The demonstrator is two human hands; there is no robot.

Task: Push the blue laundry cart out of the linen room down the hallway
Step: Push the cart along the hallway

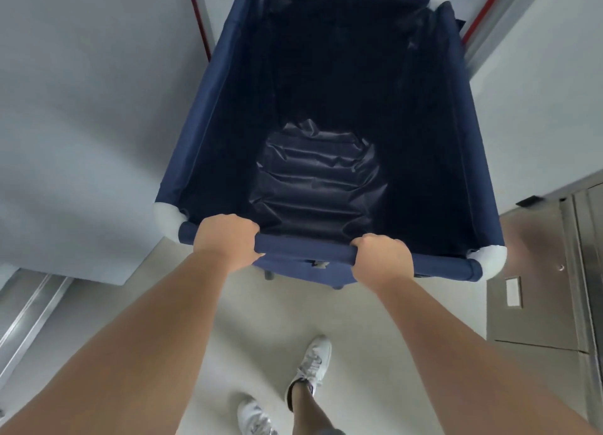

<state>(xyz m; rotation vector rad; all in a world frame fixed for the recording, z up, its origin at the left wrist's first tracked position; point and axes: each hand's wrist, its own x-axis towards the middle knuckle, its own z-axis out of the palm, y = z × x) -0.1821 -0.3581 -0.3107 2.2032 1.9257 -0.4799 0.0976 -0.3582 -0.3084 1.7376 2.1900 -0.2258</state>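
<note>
left hand (225, 240) and right hand (381, 260) both wrapped tight around the near rim bar of the blue laundry cart (208, 115), white sneakers (311, 367) behind it

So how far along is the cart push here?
Done: both the left hand and right hand grip the near rail of the empty blue laundry cart. In hand: its far end points between red-edged door frames. Left: the hallway run itself.
</note>
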